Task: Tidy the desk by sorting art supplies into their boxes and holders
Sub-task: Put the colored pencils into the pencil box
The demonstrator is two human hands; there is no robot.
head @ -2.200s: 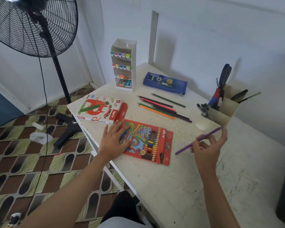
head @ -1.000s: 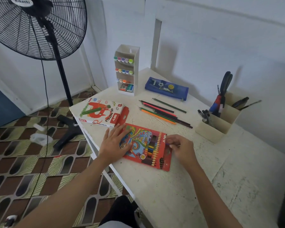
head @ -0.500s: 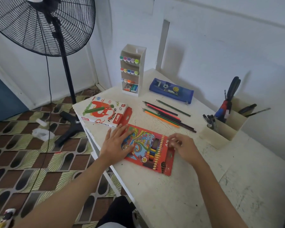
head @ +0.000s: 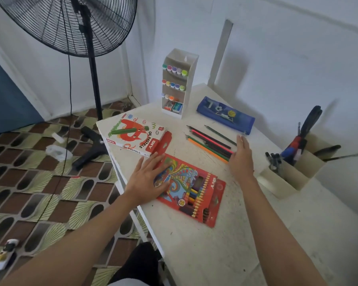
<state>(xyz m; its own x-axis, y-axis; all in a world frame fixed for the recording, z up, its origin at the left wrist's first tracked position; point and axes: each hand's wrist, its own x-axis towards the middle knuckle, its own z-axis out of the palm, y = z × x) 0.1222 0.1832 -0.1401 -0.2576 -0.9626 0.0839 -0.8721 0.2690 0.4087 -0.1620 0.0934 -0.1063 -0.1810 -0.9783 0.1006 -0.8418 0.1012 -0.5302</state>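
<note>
Several loose pencils (head: 210,142) lay on the desk (head: 215,254), well beyond the red coloured-pencil box (head: 196,190) and between it and the blue pencil case (head: 225,114). Their long axes were noted as nearly parallel, running diagonally from far-left tips to near-right ends; the box was aligned roughly the same way.

The right hand (head: 241,158) was recorded at the near-right ends of the bundle, fingers straight and together, pointing away from the person, nothing grasped. Contact with the pencil ends could not be confirmed from this view. The left hand (head: 146,178) was laid flat on the left part of the box, fingers spread and straight, apparently pinning it to the desk.

Judgement: the right hand was clearly the nearer to the pencils, which lay to its left and slightly ahead. A pick from the near ends would be favoured, followed by a short carry back toward the box. Since pencils and box were already roughly parallel, little re-orienting should be needed. Rolling of the round shafts was flagged as the main risk.
</note>
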